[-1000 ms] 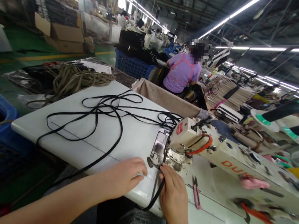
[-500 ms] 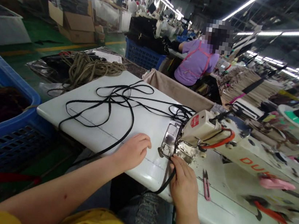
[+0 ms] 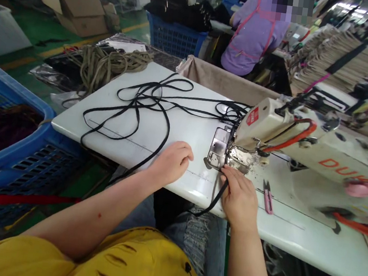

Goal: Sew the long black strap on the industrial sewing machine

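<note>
A long narrow black band (image 3: 217,196) runs from the table's front edge up to the presser foot area of a sewing machine (image 3: 273,129). My right hand (image 3: 239,195) grips this band between thumb and fingertips, just in front of the metal needle plate (image 3: 218,147). Left of the plate, my left hand (image 3: 172,163) rests on the white tabletop (image 3: 185,131), fingers loosely curled together, with nothing visible in them. More of the black band (image 3: 141,100) lies in loose loops across the table. Pink-handled thread snips (image 3: 268,198) lie right of my right hand.
A blue plastic basket (image 3: 55,157) with dark material stands at the left. Olive-brown straps (image 3: 101,66) are piled beyond the table's far left edge. Behind the table are a beige cloth-lined bin (image 3: 212,75), another blue basket (image 3: 175,37) and a seated person in purple (image 3: 247,42).
The view has tilted downward and shifted slightly left, so the scene sits higher in the picture. Both hands keep nearly the same places on the table, the right still on the black band.
</note>
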Tool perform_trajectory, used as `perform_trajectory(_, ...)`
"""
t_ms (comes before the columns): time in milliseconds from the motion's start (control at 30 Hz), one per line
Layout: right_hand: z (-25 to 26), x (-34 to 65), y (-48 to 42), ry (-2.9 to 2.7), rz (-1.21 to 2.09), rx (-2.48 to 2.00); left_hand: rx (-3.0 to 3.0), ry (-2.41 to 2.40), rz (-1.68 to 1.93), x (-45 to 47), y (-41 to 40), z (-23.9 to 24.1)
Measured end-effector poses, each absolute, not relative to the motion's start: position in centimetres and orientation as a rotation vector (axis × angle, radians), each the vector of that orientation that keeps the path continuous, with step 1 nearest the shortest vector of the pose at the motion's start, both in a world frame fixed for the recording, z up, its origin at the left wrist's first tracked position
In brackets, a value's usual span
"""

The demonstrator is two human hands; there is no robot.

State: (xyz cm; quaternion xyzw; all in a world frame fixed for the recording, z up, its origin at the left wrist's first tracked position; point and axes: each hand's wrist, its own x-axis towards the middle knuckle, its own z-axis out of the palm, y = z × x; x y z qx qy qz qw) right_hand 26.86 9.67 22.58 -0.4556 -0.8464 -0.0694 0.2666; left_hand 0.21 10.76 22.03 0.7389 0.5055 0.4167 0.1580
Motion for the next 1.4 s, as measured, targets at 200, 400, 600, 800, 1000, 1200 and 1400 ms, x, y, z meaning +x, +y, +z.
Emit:
perform_trajectory(200,22.57,26.87,9.57,-2.267,-0.121,-1.277,2.121,1.47,1.111,0.3,10.55,22.31)
perform_trajectory(400,22.57,26.92,9.46,-2.272,-0.13,-1.311,2.187,1.427,1.102,0.44,10.35,22.38)
perform_trajectory(600,22.59,26.92,9.45,-2.271,-0.172,-1.278,2.205,1.419,1.117,0.55,10.33,22.15)
perform_trajectory(800,22.44,27.05,9.44,-2.262,-0.169,-1.272,2.241,1.407,1.113,0.57,10.38,22.05)
perform_trajectory(1000,22.2,27.13,9.46,-2.251,-0.195,-1.276,2.256,1.431,1.105,0.7,10.31,22.21)
perform_trajectory(1200,22.21,27.17,9.5,-2.246,-0.214,-1.266,2.249,1.445,1.128,0.87,10.1,22.36)
perform_trajectory(1400,21.97,27.19,9.67,-2.252,-0.266,-1.266,2.285,1.472,1.126,1.15,9.9,22.59)
